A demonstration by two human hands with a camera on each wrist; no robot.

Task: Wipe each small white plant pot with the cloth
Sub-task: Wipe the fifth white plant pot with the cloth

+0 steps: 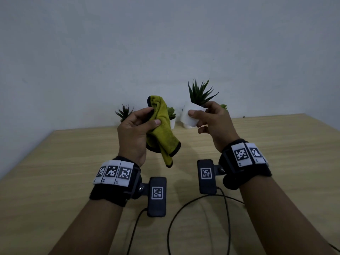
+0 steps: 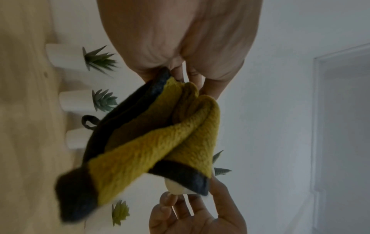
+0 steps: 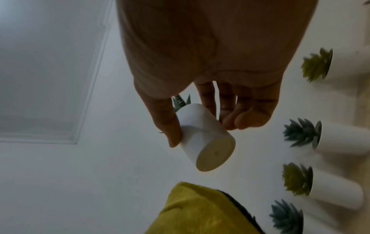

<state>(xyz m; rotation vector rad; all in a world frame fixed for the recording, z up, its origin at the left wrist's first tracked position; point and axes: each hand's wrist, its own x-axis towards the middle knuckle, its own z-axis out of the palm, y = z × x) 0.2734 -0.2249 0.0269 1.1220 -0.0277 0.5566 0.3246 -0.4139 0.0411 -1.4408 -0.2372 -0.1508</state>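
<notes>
The small white cylindrical plant pot with the spiky dark green plant (image 1: 191, 116) is up off the table, at about one o'clock from the middle of my view, tipped so its flat base faces my wrist. My right hand (image 1: 214, 124) pinches it, thumb on one side of the wall, fingertips (image 3: 230, 121) curled on the other. At eleven o'clock, just beside it but not touching, my left hand (image 1: 136, 133) grips the bunched mustard-yellow terry cloth with the dark trim (image 1: 161, 129), thumb pressed across the fold, the loose end hanging down.

So I judge the step to be wiping this one pot, with cloth and pot not yet in contact. Next I need to bring the cloth onto the pot's wall and turn the pot within my pinch, keeping hold of a smooth, light thing gripped only at its sides.

Further out, more small white pots with green succulents (image 3: 336, 194) stand in a row at twelve o'clock, along the far edge of the light wooden table (image 1: 276, 148), against the pale wall (image 1: 165, 43).
</notes>
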